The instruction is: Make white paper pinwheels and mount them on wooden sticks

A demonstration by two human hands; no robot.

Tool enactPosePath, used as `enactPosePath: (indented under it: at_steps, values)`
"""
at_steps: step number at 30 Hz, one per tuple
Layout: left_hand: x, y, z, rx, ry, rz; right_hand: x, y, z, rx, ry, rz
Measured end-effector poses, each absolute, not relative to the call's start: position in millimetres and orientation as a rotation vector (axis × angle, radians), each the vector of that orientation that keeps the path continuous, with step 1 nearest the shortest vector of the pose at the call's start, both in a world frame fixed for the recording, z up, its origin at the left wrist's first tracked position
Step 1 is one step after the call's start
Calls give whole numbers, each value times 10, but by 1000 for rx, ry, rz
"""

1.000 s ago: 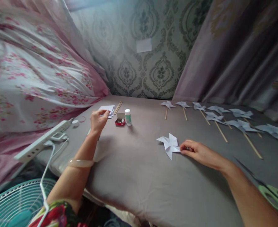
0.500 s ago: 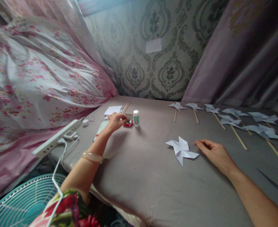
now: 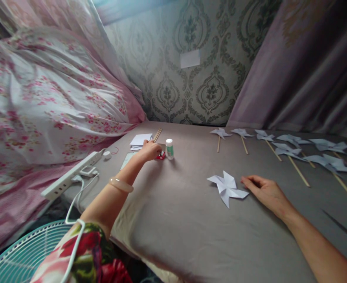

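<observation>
Caller: What's going on at your left hand (image 3: 152, 151)?

Me: It's out at the small red box (image 3: 160, 155), left of the frame's centre, fingers bent down over it! They cover part of the box, so I can't tell whether I'm pinching anything there.

Caller: And your right hand (image 3: 264, 192)?

Me: Right of centre, low over the grey cloth (image 3: 191, 239), thumb and forefinger tips drawn close together. Whether something tiny sits between them, I can't tell.

Caller: The paper pinwheel, where is it?

Me: Here, the white paper pinwheel (image 3: 226, 188) lies on the cloth, right of centre, one point just beside my right fingertips!

Caller: Anything around the box?

Me: Plenty! A white-capped bottle (image 3: 169, 150) stands upright just to its right, a few wooden sticks (image 3: 158, 135) lie behind, and a stack of white paper (image 3: 140, 140) sits just left of those. A pale flat thing (image 3: 127, 160) shows beside my left forearm, partly hidden.

Caller: And the edges of the frame?

Me: A whole crowd of pinwheels on sticks (image 3: 329, 146) along the right! A dark blade (image 3: 342, 228) at lower right; at lower left, a white power strip (image 3: 73, 177) above a turquoise fan (image 3: 22, 251).
</observation>
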State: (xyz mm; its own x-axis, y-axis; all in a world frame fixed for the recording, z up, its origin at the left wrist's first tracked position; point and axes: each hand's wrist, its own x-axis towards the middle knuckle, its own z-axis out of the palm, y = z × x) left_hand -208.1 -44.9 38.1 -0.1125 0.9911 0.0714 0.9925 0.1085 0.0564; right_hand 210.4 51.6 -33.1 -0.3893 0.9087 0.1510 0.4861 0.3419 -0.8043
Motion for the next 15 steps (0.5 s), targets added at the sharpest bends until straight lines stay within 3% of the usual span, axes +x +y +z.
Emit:
enactPosePath:
  at_steps: [6, 15]
  values:
    - [-2032, -410, 431, -2042, -2363, 74, 2113, 507, -312, -1211, -2047, 879]
    - [-1968, -372, 438, -2006, -2365, 106, 2098, 486, -284, -1208, -2062, 887]
